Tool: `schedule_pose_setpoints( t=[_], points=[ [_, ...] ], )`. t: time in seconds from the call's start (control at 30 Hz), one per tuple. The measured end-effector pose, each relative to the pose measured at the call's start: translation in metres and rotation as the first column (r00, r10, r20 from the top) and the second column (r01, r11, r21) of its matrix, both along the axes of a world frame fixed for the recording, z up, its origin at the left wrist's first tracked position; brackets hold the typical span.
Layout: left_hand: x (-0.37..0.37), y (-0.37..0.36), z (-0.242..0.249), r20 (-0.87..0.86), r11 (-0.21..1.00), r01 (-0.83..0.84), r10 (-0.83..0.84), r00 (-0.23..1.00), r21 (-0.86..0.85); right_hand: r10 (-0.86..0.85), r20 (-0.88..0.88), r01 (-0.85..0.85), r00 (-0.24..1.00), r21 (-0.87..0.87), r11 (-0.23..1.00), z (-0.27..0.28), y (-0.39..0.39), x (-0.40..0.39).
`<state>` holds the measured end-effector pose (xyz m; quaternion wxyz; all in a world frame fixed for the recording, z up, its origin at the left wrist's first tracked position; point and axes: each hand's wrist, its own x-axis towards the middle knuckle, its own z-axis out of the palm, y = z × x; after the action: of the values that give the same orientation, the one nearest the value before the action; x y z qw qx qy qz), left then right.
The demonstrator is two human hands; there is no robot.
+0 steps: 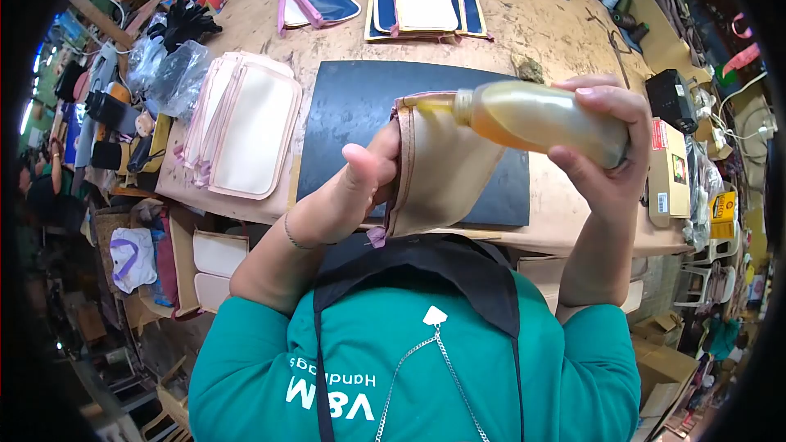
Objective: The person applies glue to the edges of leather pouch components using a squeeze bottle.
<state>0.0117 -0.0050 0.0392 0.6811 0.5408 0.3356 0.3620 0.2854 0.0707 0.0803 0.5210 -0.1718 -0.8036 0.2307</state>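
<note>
Grip, right hand (610, 127): wrapped around bottle (532, 115) above black mat (352, 106). Left hand (370, 173): held pouch (446, 172) there; light, even squeezing suited its edge (403, 155).

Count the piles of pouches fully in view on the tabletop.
3: a pale pile left of the black mat, a large pile beyond it, a smaller pile left of that. More show cut off above; some may be hidden.

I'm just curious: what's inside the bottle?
Orange liquid shows in the bottle, near its nozzle. The right hand covers part of the other end, so I can't see inside there.
</note>
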Motion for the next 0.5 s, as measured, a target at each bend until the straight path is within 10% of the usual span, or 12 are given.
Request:
schedule_pose_setpoints(
  t=[0.23,0.33,0.5],
  points=[
    [0.004,-0.003,0.000,0.006,0.999,-0.030,0.030,1.000,-0.012,0.020,0.019,-0.020,1.000,-0.032,0.999,-0.001,-0.001,-0.003],
    [0.005,-0.002,0.004,0.044,0.999,-0.031,0.032,0.999,-0.030,-0.218,0.005,0.217,0.976,0.078,0.973,0.002,-0.002,-0.008],
    [0.003,0.004,0.005,0.049,0.999,-0.040,0.042,0.998,-0.035,-0.071,-0.203,0.017,0.977,-0.254,0.967,0.009,0.008,-0.007]
  ],
)
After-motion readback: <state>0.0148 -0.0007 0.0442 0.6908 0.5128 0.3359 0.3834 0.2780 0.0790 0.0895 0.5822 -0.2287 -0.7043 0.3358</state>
